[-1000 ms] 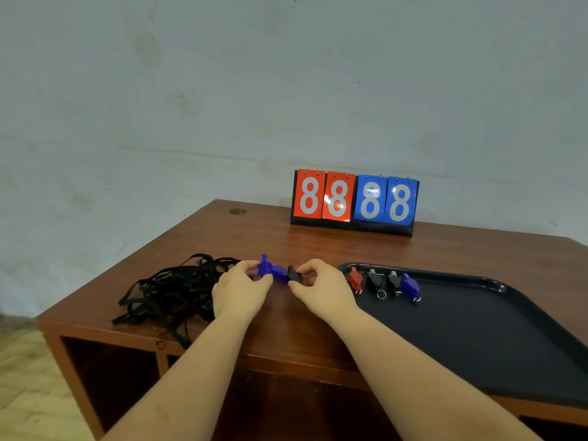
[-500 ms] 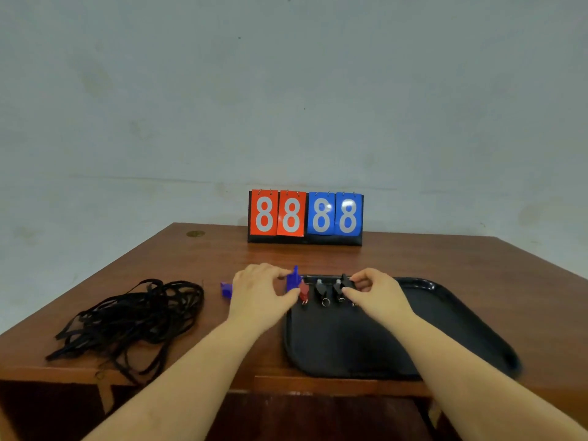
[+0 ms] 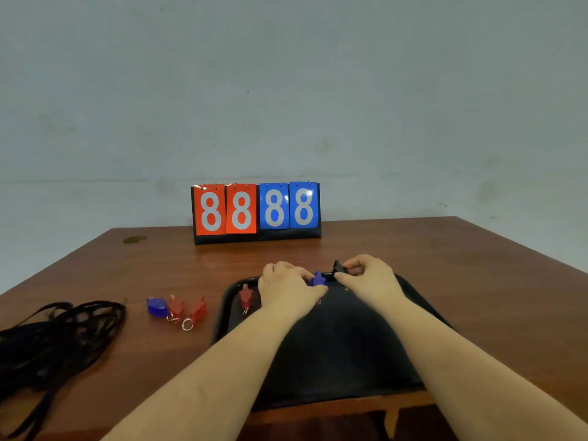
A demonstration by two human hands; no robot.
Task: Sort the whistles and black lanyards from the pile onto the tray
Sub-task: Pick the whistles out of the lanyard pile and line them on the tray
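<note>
A black tray (image 3: 229,316) lies on the brown table, with a red whistle (image 3: 245,297) near its far left corner. Over the tray's far edge my left hand (image 3: 288,289) pinches a blue whistle (image 3: 318,279). Just to the right, my right hand (image 3: 369,280) pinches a black whistle (image 3: 339,268). Left of the tray on the table lie a blue whistle (image 3: 156,305) and two red whistles (image 3: 175,308) (image 3: 198,310) with key rings. A tangled pile of black lanyards (image 3: 54,338) sits at the far left. My hands hide part of the tray's far row.
A flip scoreboard (image 3: 256,211) showing 8888 in red and blue stands at the back of the table (image 3: 445,256). A grey wall rises behind it. The table's front edge runs just below the tray.
The view has shifted right, so the tray now sits in the middle. Both hands have moved from the lanyard pile side to the tray's far edge, carrying the blue and black whistles.
</note>
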